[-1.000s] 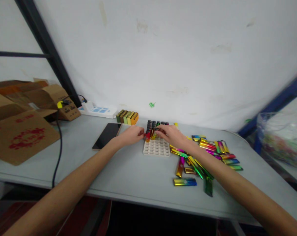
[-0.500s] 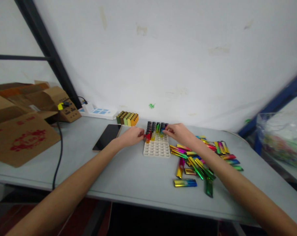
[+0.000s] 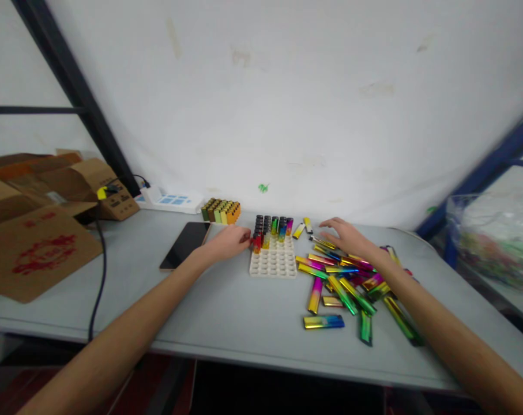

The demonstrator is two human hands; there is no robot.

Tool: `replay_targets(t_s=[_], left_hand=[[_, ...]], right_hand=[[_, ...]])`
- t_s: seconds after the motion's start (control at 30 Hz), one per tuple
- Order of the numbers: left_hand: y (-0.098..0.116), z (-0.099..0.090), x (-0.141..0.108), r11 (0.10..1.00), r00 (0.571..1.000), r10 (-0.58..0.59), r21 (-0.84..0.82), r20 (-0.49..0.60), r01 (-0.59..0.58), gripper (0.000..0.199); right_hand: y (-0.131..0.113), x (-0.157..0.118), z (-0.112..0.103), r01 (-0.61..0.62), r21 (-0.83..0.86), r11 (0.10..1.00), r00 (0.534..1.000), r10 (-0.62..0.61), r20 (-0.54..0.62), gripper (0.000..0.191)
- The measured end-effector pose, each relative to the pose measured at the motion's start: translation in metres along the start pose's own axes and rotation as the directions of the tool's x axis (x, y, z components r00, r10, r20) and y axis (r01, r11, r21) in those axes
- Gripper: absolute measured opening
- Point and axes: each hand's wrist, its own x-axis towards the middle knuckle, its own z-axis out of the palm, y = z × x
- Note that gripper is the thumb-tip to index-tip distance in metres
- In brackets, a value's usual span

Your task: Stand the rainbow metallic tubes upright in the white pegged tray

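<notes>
A white tray with rows of holes (image 3: 273, 264) lies on the table, and lighters stand upright in its far part. Among them are a red lighter (image 3: 257, 242) at the left edge and a blue-and-yellow lighter (image 3: 282, 230). Beside the tray's left edge is my left hand (image 3: 230, 242), its fingers curled closed close to the red lighter; whatever they grip is hidden. My right hand (image 3: 345, 237) hovers at the far side of a pile of shiny lighters (image 3: 341, 288), fingers apart and holding nothing. Two yellow lighters (image 3: 303, 228) lie between it and the tray.
A block of yellow and green lighters (image 3: 221, 211) stands by the wall near a white power strip (image 3: 172, 200). A dark phone or tablet (image 3: 185, 245) lies left of the tray. Cardboard boxes (image 3: 49, 248) fill the left side; a clear plastic bag (image 3: 495, 242) is at right.
My right hand has left the tray's right side, moved right to the pile and spread its fingers. A blue-and-yellow lighter stands where it was. My left hand stays by the tray.
</notes>
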Motion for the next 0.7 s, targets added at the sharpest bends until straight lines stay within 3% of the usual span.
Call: replay_targets(t_s=[0.1,0.4,0.53,0.7], left_hand=[[0.0,0.0,0.0,1.0,1.0,0.002,0.001,0.007,-0.002,0.017],[0.004,-0.003,-0.001,1.0,1.0,-0.007,0.018,0.011,0.007,0.018],[0.005,-0.004,-0.001,0.999,1.0,-0.013,0.031,0.014,0.013,0.016],[0.005,-0.003,-0.001,1.0,1.0,-0.012,0.023,0.01,0.012,0.016]], right_hand=[[-0.006,0.021,0.007,0.02,-0.02,1.0,1.0,-0.02,0.006,0.038],[-0.026,0.064,0.03,-0.202,-0.141,0.969,0.972,0.216,0.088,0.063],[-0.031,0.065,0.026,-0.183,-0.136,0.974,0.965,0.204,0.162,0.047],[-0.03,0.043,0.009,-0.136,-0.098,0.986,0.959,0.156,0.237,0.037]])
